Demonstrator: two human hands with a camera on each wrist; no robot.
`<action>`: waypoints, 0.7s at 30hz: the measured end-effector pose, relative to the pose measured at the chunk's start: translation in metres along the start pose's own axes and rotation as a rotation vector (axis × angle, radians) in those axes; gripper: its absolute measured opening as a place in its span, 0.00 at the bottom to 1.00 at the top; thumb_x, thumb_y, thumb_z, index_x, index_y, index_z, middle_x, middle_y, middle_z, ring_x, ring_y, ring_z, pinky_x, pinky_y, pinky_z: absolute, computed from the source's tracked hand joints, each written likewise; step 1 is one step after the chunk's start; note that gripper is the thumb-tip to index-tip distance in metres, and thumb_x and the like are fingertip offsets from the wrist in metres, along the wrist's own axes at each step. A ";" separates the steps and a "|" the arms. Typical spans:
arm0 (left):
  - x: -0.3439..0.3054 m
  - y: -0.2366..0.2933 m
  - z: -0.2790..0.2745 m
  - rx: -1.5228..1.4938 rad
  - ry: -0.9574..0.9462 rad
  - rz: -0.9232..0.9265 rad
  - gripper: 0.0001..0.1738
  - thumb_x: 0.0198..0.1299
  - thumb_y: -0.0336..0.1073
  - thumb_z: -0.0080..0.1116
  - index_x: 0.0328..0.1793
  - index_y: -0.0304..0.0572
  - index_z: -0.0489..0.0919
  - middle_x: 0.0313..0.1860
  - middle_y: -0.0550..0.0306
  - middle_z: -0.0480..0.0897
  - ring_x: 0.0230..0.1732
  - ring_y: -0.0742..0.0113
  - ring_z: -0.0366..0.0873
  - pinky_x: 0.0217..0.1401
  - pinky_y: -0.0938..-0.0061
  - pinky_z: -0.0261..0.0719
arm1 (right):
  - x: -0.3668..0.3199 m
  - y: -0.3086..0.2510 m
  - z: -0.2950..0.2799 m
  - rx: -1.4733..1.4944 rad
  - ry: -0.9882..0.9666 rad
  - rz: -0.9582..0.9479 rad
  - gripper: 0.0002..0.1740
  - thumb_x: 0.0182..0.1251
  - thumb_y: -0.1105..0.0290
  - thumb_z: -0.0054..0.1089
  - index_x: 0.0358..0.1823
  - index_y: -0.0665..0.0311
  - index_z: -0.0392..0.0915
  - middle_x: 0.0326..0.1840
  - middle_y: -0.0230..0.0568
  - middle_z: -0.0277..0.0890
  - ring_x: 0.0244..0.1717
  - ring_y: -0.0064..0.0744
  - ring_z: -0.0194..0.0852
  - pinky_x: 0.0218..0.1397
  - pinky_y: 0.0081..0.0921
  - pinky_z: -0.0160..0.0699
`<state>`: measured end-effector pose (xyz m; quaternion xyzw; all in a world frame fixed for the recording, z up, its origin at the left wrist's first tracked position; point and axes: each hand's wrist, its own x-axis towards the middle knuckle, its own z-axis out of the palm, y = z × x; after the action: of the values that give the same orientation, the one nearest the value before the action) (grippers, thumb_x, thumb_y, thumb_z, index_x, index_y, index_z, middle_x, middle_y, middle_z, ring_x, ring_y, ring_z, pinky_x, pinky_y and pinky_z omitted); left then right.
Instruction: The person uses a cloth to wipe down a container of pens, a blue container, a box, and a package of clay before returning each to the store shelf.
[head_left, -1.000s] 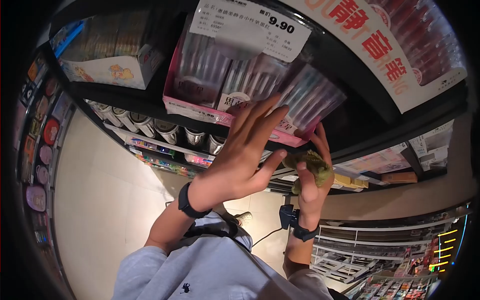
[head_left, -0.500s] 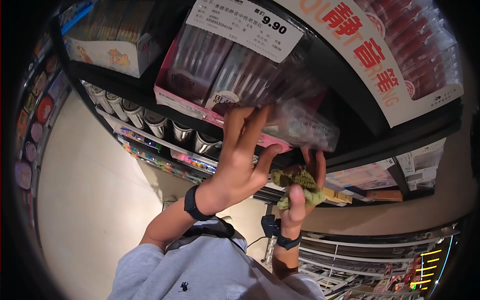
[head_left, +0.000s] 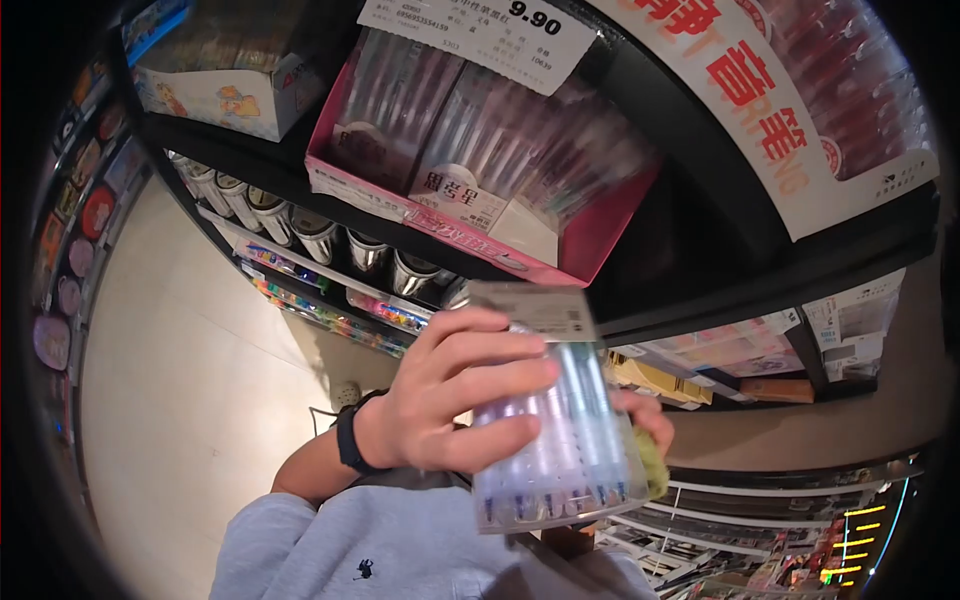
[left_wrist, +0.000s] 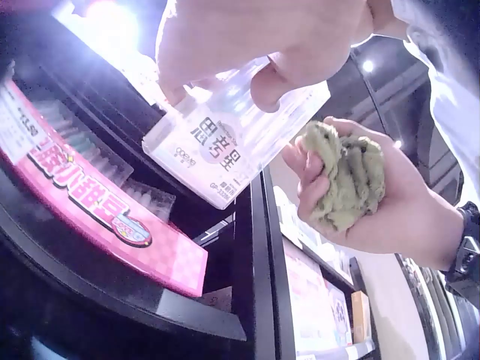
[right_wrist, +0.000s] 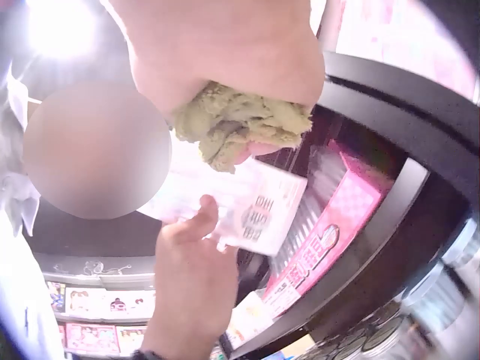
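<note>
My left hand grips a clear plastic box of pens, held out in front of the chest. Through its wall show several purple and blue pens, tips down, with a grey band across the top. Behind the box, my right hand is mostly hidden in the head view. The left wrist view shows that hand with its fingers curled round a crumpled green cloth, close beside the pen box. Above them in the head view, a pink display carton holds more such boxes, with a bare gap at its right end.
A black shelf carries the pink carton, with a price card over it. Metal cups line the shelf below. To the left stands a white carton; to the right, a white display of red pens.
The left hand has lifted the pen box out of the pink carton's right end and brought it down toward the chest. The right hand has come down behind the box, keeping the green cloth.
</note>
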<state>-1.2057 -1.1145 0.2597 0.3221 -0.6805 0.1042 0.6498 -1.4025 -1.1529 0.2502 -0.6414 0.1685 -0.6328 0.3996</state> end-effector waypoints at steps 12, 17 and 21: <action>-0.060 0.008 -0.050 0.066 -0.567 -0.396 0.42 0.32 0.34 0.65 0.63 0.46 0.73 0.41 0.58 0.75 0.46 0.54 0.71 0.50 0.61 0.67 | -0.022 -0.025 0.066 -0.929 -0.594 -0.226 0.38 0.64 0.31 0.50 0.56 0.59 0.72 0.58 0.48 0.74 0.54 0.46 0.75 0.58 0.47 0.69; -0.078 0.010 -0.053 0.025 -0.385 -0.462 0.31 0.36 0.31 0.65 0.53 0.41 0.75 0.38 0.60 0.76 0.43 0.57 0.71 0.48 0.62 0.65 | -0.026 -0.010 0.056 -0.867 -0.604 -0.285 0.37 0.62 0.32 0.52 0.56 0.57 0.73 0.59 0.47 0.73 0.53 0.48 0.75 0.58 0.48 0.68; -0.084 0.006 -0.055 0.051 -0.436 -0.419 0.28 0.35 0.34 0.67 0.49 0.43 0.76 0.43 0.59 0.78 0.42 0.57 0.71 0.49 0.62 0.65 | -0.023 -0.006 0.049 -0.821 -0.620 -0.266 0.33 0.59 0.37 0.61 0.56 0.53 0.74 0.61 0.46 0.72 0.56 0.48 0.73 0.57 0.48 0.69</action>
<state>-1.1686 -1.0534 0.1889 0.4863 -0.7199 -0.0864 0.4876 -1.3612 -1.1181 0.2444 -0.9180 0.1936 -0.3404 0.0630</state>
